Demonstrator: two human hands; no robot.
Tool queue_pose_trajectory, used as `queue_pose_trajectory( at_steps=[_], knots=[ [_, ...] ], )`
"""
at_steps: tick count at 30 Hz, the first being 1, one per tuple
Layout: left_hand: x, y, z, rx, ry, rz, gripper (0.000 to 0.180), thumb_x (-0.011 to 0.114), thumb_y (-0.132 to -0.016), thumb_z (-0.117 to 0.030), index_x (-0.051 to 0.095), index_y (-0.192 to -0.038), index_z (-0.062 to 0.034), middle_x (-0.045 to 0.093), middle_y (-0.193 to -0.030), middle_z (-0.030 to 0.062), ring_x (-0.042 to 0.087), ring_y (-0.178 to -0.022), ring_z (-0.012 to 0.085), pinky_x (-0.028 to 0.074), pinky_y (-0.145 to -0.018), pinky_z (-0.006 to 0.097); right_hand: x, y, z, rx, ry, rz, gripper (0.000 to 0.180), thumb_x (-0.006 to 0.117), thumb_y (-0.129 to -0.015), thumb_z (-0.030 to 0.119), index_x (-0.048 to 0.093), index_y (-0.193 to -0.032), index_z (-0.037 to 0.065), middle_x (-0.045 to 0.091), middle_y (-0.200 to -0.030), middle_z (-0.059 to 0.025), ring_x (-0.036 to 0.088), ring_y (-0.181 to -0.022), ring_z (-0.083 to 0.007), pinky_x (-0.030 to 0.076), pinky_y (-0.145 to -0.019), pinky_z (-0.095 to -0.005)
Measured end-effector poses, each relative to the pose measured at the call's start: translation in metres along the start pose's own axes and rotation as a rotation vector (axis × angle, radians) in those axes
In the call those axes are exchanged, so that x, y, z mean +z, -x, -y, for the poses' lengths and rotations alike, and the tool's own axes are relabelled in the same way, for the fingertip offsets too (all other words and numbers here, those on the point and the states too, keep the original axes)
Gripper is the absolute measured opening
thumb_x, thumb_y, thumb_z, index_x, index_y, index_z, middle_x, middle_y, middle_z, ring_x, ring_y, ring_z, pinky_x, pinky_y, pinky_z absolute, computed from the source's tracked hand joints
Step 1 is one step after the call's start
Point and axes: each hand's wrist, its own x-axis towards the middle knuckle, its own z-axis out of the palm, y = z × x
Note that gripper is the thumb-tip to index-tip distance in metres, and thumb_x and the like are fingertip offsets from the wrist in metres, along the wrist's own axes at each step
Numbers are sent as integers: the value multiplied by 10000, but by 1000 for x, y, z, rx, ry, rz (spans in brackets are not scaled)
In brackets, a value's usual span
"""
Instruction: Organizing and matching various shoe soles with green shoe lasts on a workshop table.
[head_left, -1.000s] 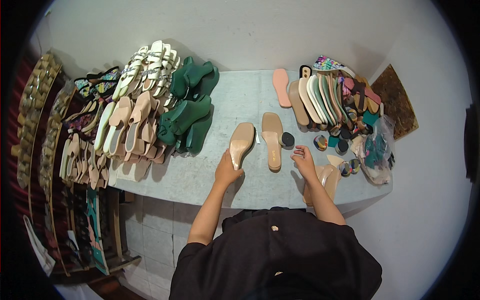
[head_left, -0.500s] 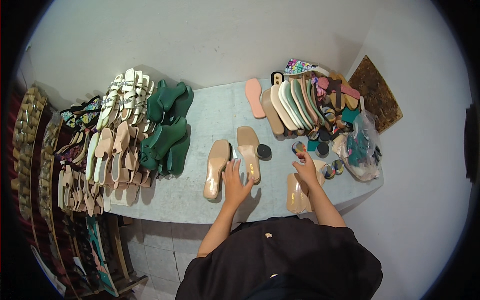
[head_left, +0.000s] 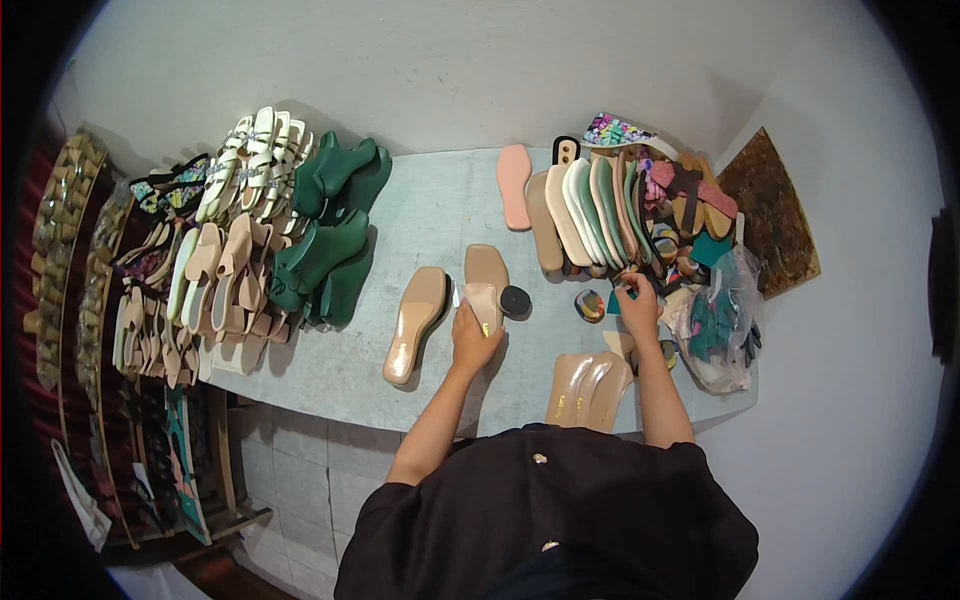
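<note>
My left hand (head_left: 476, 338) is closed round the lower part of a tan sandal sole (head_left: 487, 264), partly hiding it. A black round piece (head_left: 514, 302) sits against that sole's right side. To its left lies a second tan sandal sole (head_left: 417, 325) with a dark edge. My right hand (head_left: 639, 305) has reached in below the row of insoles, fingers curled together; what they hold, if anything, is hidden. Close by it lies a multicoloured round piece (head_left: 590, 306). Several shiny tan insoles (head_left: 590, 390) overlap near the front edge, left of my right forearm.
Green clogs (head_left: 335, 265), white strapped sandals (head_left: 262, 150) and beige sandals (head_left: 235, 262) crowd the table's left. Mixed insoles (head_left: 590, 210) stand in a row at the back right, beside a pink insole (head_left: 514, 187). A clear plastic bag (head_left: 722, 330) of scraps sits at the right edge.
My left hand has closed onto the right-hand tan sole. My right hand has moved farther back and right, over where a dark round piece showed, and its fingers have curled. The view has shifted slightly.
</note>
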Motion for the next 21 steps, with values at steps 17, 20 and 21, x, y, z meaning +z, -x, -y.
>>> queue_pose_trajectory(
  at_steps=[17, 20, 21],
  knots=[
    [14, 5, -7, 58, 45, 62, 841, 666, -746, -125, 161, -1370, 125, 239, -1407, 317, 236, -1324, 428, 224, -1088, 433, 125, 45, 66, -359, 372, 297, 572, 689, -663, 241, 517, -1192, 105, 534, -1114, -66, 464, -1131, -261, 135, -979, -692],
    [17, 8, -8, 16, -78, 136, 728, 561, -845, -206, 174, -1389, 85, 215, -1431, 293, 208, -1345, 406, 197, -1069, 535, 112, 44, 65, -277, 474, 259, 572, 695, -659, 251, 522, -1184, 102, 535, -1090, -66, 449, -1139, -267, 150, -976, -682],
    [19, 11, -9, 15, -74, 140, 728, 561, -845, -206, 174, -1389, 85, 215, -1431, 293, 208, -1345, 406, 197, -1069, 535, 111, 42, 59, -259, 505, 295, 605, 701, -660, 262, 501, -1208, 99, 526, -1125, -65, 424, -1156, -268, 152, -977, -674]
  ],
)
